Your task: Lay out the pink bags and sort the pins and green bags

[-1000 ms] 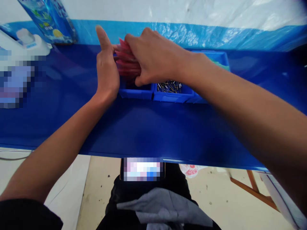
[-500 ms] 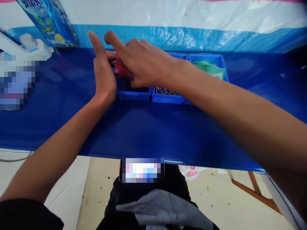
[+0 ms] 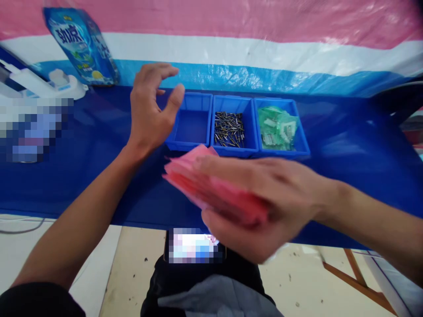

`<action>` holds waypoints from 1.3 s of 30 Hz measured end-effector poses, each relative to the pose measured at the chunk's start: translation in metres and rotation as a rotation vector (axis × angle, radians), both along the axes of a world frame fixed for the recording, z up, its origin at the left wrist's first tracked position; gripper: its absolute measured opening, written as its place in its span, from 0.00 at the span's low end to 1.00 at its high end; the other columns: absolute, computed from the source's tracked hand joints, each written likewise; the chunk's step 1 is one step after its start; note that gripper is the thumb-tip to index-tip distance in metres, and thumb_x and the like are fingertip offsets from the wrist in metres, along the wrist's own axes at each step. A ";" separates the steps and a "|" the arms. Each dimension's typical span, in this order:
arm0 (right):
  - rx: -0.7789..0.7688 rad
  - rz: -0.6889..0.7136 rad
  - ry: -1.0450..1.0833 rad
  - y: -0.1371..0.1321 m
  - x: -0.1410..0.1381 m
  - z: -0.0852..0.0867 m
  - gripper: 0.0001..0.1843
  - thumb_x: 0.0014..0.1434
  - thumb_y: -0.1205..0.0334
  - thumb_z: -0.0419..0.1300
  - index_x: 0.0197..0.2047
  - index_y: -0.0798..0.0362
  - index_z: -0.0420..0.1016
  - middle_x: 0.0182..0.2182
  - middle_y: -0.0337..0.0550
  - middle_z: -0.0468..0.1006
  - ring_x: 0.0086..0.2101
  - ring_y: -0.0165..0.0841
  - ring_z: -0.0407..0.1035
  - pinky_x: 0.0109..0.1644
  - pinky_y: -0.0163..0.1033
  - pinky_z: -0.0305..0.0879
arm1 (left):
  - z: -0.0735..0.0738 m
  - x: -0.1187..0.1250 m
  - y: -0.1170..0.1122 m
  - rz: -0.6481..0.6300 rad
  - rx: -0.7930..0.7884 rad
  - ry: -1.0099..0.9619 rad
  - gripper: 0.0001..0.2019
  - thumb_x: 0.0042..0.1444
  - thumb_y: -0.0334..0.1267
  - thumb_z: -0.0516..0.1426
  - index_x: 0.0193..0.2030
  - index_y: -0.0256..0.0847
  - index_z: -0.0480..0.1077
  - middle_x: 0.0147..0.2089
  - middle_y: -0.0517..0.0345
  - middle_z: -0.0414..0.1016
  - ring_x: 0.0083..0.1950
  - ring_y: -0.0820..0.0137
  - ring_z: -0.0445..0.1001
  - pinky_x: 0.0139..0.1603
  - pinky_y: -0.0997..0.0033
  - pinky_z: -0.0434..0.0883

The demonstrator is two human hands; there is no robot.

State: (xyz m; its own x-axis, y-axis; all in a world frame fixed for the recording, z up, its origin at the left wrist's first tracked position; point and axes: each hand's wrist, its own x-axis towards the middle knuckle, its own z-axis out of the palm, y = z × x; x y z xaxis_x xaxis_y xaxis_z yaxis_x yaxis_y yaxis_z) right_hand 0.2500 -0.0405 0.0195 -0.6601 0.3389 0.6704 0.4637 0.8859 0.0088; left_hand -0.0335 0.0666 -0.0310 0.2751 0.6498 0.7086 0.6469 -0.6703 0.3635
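Pink-red plastic sleeves sit in a fanned stack in our right hand, too overlapped and blurred for us to count, held above the front edge of the blue table and just in front of the bins. Our grip on them is closed: the fingers press on top and the thumb lies below, clamping the stack between them. Our left hand is raised and open, its fingers and thumb spread apart and gripping nothing, just beside the left bin.

Three blue plastic bins stand in a touching row on the table. We see the left bin, the middle bin with a loose heap of many small metal pins, and the right bin with a pile of green-tinted plastic packets.

Further left, one blue pouch leans against the striped pink, white and blue tarp, beside one white plastic device. Two pixelated patches hide what lies on the table's left side and on our lap. Below the table we see our dark trousers and a grey cloth.
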 end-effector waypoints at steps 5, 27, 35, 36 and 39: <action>0.054 0.390 -0.327 -0.006 0.014 -0.036 0.31 0.66 0.67 0.72 0.70 0.44 0.74 0.61 0.51 0.82 0.69 0.52 0.73 0.72 0.60 0.77 | 0.024 0.024 -0.030 -0.340 -0.039 0.276 0.15 0.76 0.48 0.60 0.63 0.46 0.79 0.71 0.57 0.78 0.75 0.62 0.75 0.76 0.54 0.78; -0.099 -0.060 -0.007 0.048 0.080 -0.057 0.13 0.76 0.60 0.65 0.61 0.47 0.83 0.50 0.46 0.84 0.46 0.32 0.81 0.46 0.37 0.82 | 0.012 0.032 -0.036 -0.424 -0.167 0.256 0.17 0.72 0.42 0.64 0.65 0.50 0.79 0.71 0.56 0.77 0.76 0.57 0.74 0.78 0.49 0.78; -0.062 -0.099 -0.032 0.051 0.075 -0.053 0.12 0.76 0.56 0.64 0.56 0.51 0.85 0.51 0.51 0.84 0.43 0.35 0.81 0.45 0.41 0.82 | 0.011 0.029 -0.022 -0.474 -0.142 0.267 0.18 0.72 0.44 0.64 0.65 0.46 0.79 0.71 0.52 0.77 0.76 0.58 0.74 0.79 0.52 0.77; -0.051 -0.131 -0.022 0.044 0.072 -0.047 0.14 0.75 0.56 0.65 0.56 0.53 0.85 0.52 0.56 0.83 0.45 0.38 0.81 0.47 0.44 0.83 | 0.017 0.027 -0.025 -0.481 -0.151 0.297 0.20 0.73 0.47 0.64 0.68 0.46 0.78 0.74 0.51 0.74 0.78 0.58 0.72 0.81 0.51 0.75; -0.122 -0.298 0.057 0.007 0.055 -0.019 0.23 0.75 0.53 0.64 0.63 0.62 0.81 0.57 0.69 0.79 0.54 0.49 0.80 0.59 0.55 0.81 | 0.046 0.021 -0.049 -0.462 -0.234 0.316 0.30 0.71 0.57 0.65 0.74 0.50 0.71 0.80 0.55 0.65 0.82 0.56 0.67 0.86 0.46 0.68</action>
State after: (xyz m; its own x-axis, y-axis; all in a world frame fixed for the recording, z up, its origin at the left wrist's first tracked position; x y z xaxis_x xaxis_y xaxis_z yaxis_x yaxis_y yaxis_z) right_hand 0.3050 -0.0331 0.0007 -0.4824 0.5916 0.6460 0.6992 0.7043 -0.1228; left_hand -0.0124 0.0176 0.0155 0.7396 0.5416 0.3996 0.4083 -0.8330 0.3733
